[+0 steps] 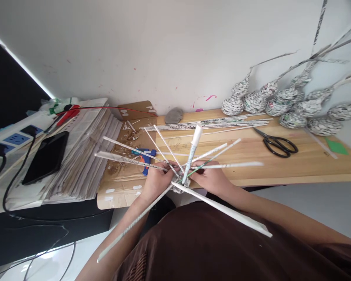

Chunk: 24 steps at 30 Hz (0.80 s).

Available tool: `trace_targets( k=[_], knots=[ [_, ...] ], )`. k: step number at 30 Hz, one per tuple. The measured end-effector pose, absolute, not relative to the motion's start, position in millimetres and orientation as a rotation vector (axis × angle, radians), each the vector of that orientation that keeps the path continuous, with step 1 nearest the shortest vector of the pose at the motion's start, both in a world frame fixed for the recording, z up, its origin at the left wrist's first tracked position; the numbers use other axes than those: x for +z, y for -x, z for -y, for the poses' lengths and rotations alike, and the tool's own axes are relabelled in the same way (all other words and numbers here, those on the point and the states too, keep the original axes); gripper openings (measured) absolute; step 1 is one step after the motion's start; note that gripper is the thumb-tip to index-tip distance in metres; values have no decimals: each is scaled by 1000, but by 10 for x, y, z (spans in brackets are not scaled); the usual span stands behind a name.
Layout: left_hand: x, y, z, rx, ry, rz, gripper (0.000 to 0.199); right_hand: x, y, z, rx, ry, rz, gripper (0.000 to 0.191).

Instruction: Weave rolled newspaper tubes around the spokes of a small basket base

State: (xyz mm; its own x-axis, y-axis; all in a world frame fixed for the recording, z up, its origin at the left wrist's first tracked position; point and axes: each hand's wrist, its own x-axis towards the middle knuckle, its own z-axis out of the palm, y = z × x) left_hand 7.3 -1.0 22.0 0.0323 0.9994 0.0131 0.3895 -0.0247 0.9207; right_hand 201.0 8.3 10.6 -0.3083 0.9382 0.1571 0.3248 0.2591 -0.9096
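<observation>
Between my two hands sits a small woven paper piece (179,188), with several rolled-paper sticks fanning out from it in all directions. My left hand (158,180) is closed on its left side, the fingers pinching the paper sticks near their base. On the other side my right hand (209,177) has its fingers curled round the sticks where they meet the weave. One thick paper stick (193,150) stands up toward me, and a long white one (231,212) slants over my right forearm. My fingertips are partly hidden by the sticks.
Several woven paper gourds (232,105) stand at the back right near black scissors (276,144). Loose paper sticks (204,124) lie along the wall beside a grey stone (174,116). A blue glue gun (148,160), a newspaper stack (96,144), a phone (48,158) and a power strip (16,136) are leftward.
</observation>
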Motion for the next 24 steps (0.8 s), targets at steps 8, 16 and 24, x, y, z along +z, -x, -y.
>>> trace_targets(
  k=[8, 16, 24],
  knots=[
    [267, -8, -33, 1046, -1645, -1603, 19, 166, -2004, -151, 1341, 1198, 1518, 53],
    [325, -35, -55, 899, -1778, -1647, 23, 334, -1987, -225, 1281, 966, 1850, 22],
    [321, -45, -120, 761, -1943, -1647, 21, 408, -1887, -376, 1805, 1003, 1771, 28]
  ],
)
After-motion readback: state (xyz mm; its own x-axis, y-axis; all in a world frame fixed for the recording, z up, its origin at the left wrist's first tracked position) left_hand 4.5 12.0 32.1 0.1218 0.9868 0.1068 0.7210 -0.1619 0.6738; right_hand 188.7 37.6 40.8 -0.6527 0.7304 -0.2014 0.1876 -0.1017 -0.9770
